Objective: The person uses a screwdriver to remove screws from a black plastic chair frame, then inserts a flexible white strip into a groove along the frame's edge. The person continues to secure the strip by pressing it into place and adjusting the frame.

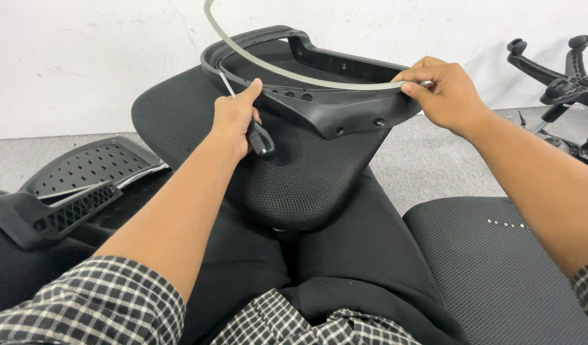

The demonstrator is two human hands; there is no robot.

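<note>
Gripped in the left hand (pixel 233 121): a black-handled screwdriver (pixel 259 137), fist closed round the handle, thumb up, the thin shaft angled up to the rim of the black plastic frame (pixel 345 112). Right hand (pixel 444 92): fingertips pinched on a pale grey strip (pixel 306 76), pressing it down at the frame's right edge.

Frame: lies on a black mesh panel (pixel 294 172) across the person's lap.

Strip: appears seated along the frame's near rim between the two hands; left of the frame its remainder arcs free, up out of view. Judged partly fitted, the free length left to do.

Left of the frame: a perforated black plastic part (pixel 70 185) on the floor. Below right of the frame: a mesh seat cushion (pixel 498 268). Far right of the frame: a black star base (pixel 562 76) by the white wall (pixel 83 57).
</note>
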